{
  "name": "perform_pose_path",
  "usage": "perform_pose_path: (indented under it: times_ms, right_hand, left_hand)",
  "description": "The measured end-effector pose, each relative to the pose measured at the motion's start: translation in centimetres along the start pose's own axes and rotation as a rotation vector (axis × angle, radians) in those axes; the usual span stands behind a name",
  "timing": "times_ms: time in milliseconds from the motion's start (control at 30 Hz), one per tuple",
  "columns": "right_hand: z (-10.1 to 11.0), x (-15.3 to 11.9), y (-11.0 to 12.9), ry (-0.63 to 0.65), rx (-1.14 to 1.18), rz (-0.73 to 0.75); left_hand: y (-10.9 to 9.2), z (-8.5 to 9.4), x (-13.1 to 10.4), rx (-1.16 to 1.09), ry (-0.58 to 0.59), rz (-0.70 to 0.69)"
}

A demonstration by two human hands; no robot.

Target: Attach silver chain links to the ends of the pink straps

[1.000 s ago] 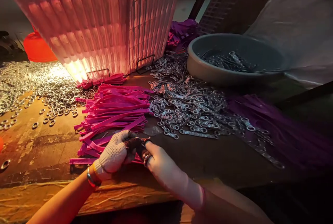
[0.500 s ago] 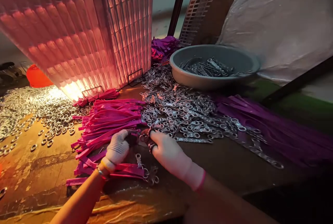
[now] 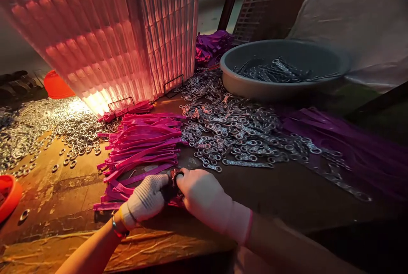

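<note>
My left hand (image 3: 146,195), in a striped white knitted glove with dark fingertips, is closed, its thumb and fingers pinched together. Against it presses my right hand (image 3: 204,195), also gloved and closed. Whatever lies between the fingertips is mostly hidden; it cannot be made out. Beside and behind the left hand lies a row of magenta straps (image 3: 146,134), with small metal ends toward the right. To the right of the straps spreads a heap of silver metal links with ringed ends (image 3: 236,134).
Loose metal rings (image 3: 79,131) cover the table (image 3: 60,206) at left. An orange container (image 3: 11,197) shows at the left edge, another orange object (image 3: 57,85) behind. A grey basin (image 3: 283,89) holds more links. Purple straps (image 3: 344,146) lie right; clear ribbed panels (image 3: 121,44) rise behind.
My hands have come together and sit lower relative to the straps, covering the links that lay near the front strap. The view has shifted, bringing the left orange container into sight.
</note>
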State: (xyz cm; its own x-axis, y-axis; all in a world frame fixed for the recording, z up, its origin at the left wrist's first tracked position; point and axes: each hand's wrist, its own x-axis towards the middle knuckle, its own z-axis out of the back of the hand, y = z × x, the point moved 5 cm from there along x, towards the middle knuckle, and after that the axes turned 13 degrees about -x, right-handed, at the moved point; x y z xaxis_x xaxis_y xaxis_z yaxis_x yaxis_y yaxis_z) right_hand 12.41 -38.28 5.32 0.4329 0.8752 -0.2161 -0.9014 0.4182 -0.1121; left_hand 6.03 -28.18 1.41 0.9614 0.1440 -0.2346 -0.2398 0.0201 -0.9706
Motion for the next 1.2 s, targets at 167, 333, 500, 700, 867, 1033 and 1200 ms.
perform_pose_path:
  times_ms: [167,333,500,700,867,1033,1200]
  right_hand:
    - [0.4,-0.2,-0.6,0.068,0.13,-0.078]
    - [-0.4,0.0,-0.5,0.194,0.283,-0.075]
    - [-1.5,-0.5,0.1,0.162,0.131,-0.053]
    - [-1.9,-1.4,1.5,0.157,0.07,0.102]
    - [-2.3,-0.9,0.3,0.247,0.073,0.005]
    - [-3.0,0.3,-4.1,0.303,0.067,-0.123]
    - [-5.0,1.8,-8.6,0.277,-0.039,-0.405]
  left_hand:
    - [1.5,0.4,-0.4,-0.024,0.035,0.043]
    - [2.0,0.9,-1.3,-0.011,-0.066,0.002]
    - [1.4,-0.4,-1.5,0.146,-0.079,-0.032]
    - [-0.4,0.3,-1.9,0.385,0.169,-0.064]
    - [-1.8,8.4,-4.8,0.784,0.031,0.052]
    - [-0.1,11.6,-6.6,0.661,-0.288,-0.099]
    - [2.9,7.4,-5.1,0.786,-0.193,-0.03]
